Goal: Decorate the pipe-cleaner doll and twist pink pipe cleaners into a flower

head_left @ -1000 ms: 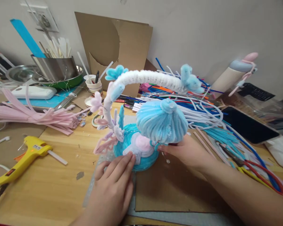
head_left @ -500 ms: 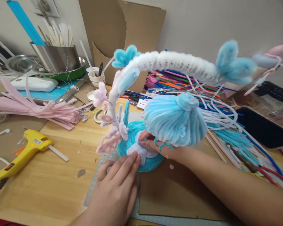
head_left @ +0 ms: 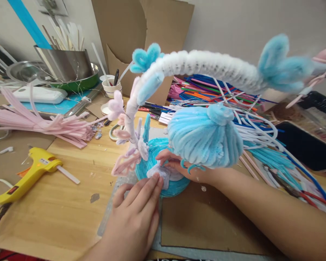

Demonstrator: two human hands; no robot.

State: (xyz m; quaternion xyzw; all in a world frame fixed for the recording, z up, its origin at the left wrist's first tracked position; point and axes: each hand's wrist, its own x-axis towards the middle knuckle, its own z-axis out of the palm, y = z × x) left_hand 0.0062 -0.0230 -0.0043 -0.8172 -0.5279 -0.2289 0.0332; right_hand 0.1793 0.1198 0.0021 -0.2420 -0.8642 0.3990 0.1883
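A craft made of fuzzy pipe cleaners stands before me. Its round blue base (head_left: 176,190) carries a white fuzzy piece (head_left: 163,173) in the middle. My left hand (head_left: 138,208) has its fingers close together, their tips pressed on that piece from the near left. From the right, my right hand (head_left: 188,170) reaches under the hanging blue shell (head_left: 205,136) and grips the piece's far side; the shell partly hides it. A white arch (head_left: 203,65) curves overhead, with blue and pink flowers along it. A pink butterfly shape (head_left: 126,165) sits at the base's left.
A yellow glue gun (head_left: 32,174) lies at left, below a bundle of pink pipe cleaners (head_left: 46,125). Several coloured pipe cleaners (head_left: 206,92) fill the back right, near a dark phone (head_left: 306,145). Brown cardboard (head_left: 201,224) lies under my right arm.
The arch and shell have swung slightly right in view, and the arch's right end sits higher. My right fingertips have lifted a little; my left hand stays on the white piece.
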